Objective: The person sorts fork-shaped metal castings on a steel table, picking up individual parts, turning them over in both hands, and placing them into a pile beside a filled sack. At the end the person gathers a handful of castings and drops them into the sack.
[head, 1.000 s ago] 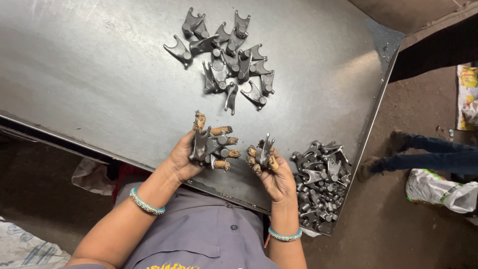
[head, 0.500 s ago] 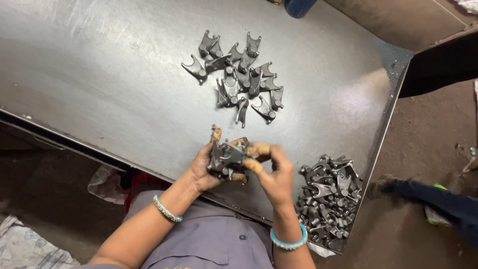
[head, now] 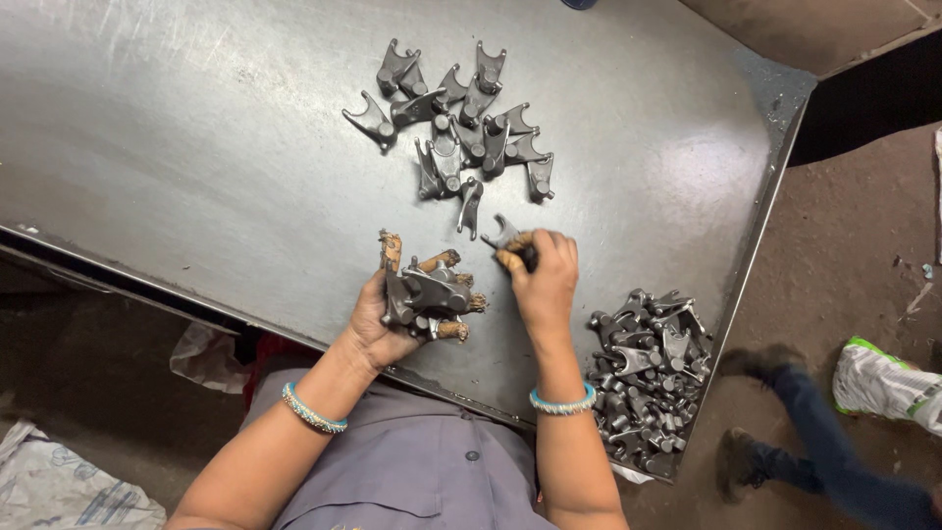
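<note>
My left hand (head: 407, 304) grips a bundle of dark forked metal parts (head: 429, 291) just above the near edge of the steel table (head: 196, 147). Its fingertips wear brown taped covers. My right hand (head: 542, 275) reaches forward and pinches a single forked metal part (head: 503, 234) lying on the table. Beyond both hands lies a loose group of several similar metal parts (head: 456, 123). A heaped pile of the same parts (head: 643, 378) sits at the table's near right corner, right of my right wrist.
The table's raised rim (head: 760, 226) runs along the right side. On the dirt floor to the right, another person's legs and shoes (head: 785, 432) stand beside a white bag (head: 883, 383). Cloth and plastic lie under the table at the lower left (head: 69, 491).
My right hand left my left hand's bundle and reached forward to a single part on the table. The camera view shifted, and the person on the floor stepped nearer.
</note>
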Tool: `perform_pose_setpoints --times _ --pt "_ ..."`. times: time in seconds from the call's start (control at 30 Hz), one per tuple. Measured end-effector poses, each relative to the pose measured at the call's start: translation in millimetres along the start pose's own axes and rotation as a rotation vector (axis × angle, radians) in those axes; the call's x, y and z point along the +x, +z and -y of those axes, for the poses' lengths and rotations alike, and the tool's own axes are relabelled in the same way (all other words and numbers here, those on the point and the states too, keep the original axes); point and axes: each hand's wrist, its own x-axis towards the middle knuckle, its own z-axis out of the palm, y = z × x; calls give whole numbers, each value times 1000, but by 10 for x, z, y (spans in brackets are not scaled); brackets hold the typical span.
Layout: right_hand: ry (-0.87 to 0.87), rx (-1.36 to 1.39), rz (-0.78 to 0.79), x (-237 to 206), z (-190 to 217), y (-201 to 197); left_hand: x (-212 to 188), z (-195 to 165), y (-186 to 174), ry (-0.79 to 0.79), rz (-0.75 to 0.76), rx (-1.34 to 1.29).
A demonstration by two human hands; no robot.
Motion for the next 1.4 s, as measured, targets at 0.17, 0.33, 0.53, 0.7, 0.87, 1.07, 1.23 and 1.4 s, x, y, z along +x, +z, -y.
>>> perform_pose_setpoints --times 0.17,0.33,0.53,0.7,0.87,1.07,1.23,1.4 --pt "273 413 -58 -490 -124 -143 14 37 -38 -35 -70 -11" --pt "484 1207 -89 -870 -348 -250 21 78 -77 -61 -34 4" --pt "849 1835 190 -973 -526 -316 38 128 -98 -75 -112 38" --pt "866 1905 242 -923 -528 -309 25 129 -135 -67 -147 26" --pt "813 1897 300 -893 -541 -347 28 125 -147 -67 -116 37" --pt "771 1661 221 -858 -487 -361 16 112 -128 -72 -53 37" --pt "606 1353 175 -713 -74 -443 27 99 -148 -81 -1 44" --pt "-47 398 23 -508 627 -423 6 73 -183 -27 47 -52"
